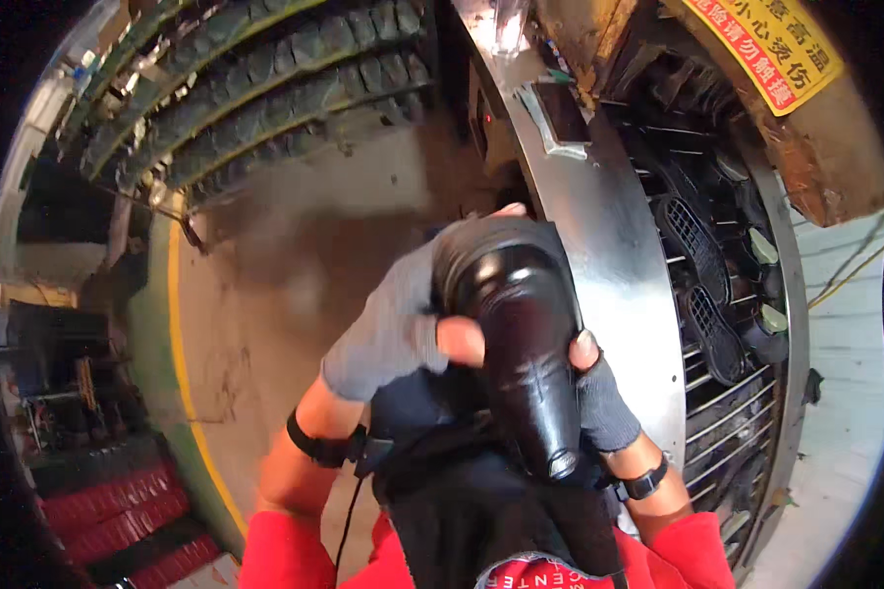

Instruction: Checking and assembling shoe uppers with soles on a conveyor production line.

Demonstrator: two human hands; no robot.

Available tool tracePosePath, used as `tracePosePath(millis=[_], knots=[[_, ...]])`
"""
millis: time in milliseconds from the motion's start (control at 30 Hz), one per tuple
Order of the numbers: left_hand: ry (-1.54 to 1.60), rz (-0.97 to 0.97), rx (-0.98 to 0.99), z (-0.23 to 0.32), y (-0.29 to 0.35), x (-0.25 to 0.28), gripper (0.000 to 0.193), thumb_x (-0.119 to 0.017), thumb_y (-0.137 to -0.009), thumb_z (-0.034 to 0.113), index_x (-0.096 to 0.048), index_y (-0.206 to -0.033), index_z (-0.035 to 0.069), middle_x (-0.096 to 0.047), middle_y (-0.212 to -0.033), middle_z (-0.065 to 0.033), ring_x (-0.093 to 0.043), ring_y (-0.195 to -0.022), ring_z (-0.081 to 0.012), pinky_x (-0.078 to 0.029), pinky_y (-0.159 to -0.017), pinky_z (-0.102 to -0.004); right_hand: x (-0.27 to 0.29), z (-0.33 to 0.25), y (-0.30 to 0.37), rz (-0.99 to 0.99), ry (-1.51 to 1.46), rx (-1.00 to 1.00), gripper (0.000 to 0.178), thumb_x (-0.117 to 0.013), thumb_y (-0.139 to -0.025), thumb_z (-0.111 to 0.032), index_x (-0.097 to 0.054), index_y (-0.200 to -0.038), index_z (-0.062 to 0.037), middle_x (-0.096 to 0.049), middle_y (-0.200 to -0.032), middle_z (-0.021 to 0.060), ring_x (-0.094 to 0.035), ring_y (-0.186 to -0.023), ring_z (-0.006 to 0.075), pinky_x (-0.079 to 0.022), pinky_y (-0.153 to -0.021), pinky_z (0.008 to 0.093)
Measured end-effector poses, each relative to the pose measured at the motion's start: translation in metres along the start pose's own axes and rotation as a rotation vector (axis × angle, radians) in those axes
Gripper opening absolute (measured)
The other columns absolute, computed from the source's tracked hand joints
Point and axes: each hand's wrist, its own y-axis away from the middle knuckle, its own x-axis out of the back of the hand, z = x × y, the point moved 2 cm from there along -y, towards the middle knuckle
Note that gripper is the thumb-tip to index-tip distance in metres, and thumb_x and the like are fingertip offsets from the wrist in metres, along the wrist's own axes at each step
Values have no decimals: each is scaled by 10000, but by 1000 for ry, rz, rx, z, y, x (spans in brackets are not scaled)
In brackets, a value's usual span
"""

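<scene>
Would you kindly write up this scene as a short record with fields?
Left hand: gray glove, thumb on the near side of a shiny black shoe form
Right hand: gray glove, thumb against the form's other side
Right: metal counter, then a rack with black soles
Upper right: yellow and red sign
Floor: yellow line on the left

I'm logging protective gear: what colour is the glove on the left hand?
The glove is grey; it shows best in the head view.
</scene>
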Motion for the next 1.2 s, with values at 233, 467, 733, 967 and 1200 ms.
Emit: tracePosePath(millis=[233, 467, 733, 967, 1200], knots=[[108, 419, -7, -11, 38, 17, 1553, -1006, -554, 633, -146, -1698, 32, -548, -1499, -120, -541, -1394, -263, -406, -1213, -432, -48, -33, -4, 21, 424, 103, 728, -544, -1057, -648, -713, -925, 47, -626, -752, -1, -547, -739, 99, -478, -656, 314], [535, 314, -167, -52, 67, 8, 1422, -992, -631, 594, -155, -1702, 174, -571, -1514, -209, -582, -1375, -355, -484, -1161, -560, 4, -19, 1, 125, 890, 573, 397, -921, -807, -341, -647, -842, -55, -565, -733, 58, -575, -676, 192, -487, -650, 341], [1066, 164, 37, -63, 53, -29, 1242, -977, -570, 647, -467, -1517, 23, -608, -1452, -231, -634, -1274, -352, -513, -1116, -529, -2, -30, 8, -205, 648, 333, 542, -700, -948, -196, -611, -1436, 24, -596, -895, 67, -590, -804, 171, -491, -780, 306], [465, 278, 164, -24, 18, -34, 950, -879, -675, 528, -569, -1377, -31, -687, -1277, -215, -681, -1179, -310, -543, -1069, -456, 21, -86, 19, -203, 1156, 399, 533, -623, -1005, -167, -568, -1518, -34, -738, -1042, 148, -695, -880, 209, -565, -752, 359], [-25, -2, 60, -1, -10, -62, 949, -888, -764, 351, -452, -1539, 21, -659, -1371, -106, -643, -1271, -256, -468, -1118, -370, -29, -137, -3, -178, 958, 687, 554, -852, -820, -325, -700, -1272, -43, -666, -1336, 195, -609, -1291, 371, -407, -1170, 476]])
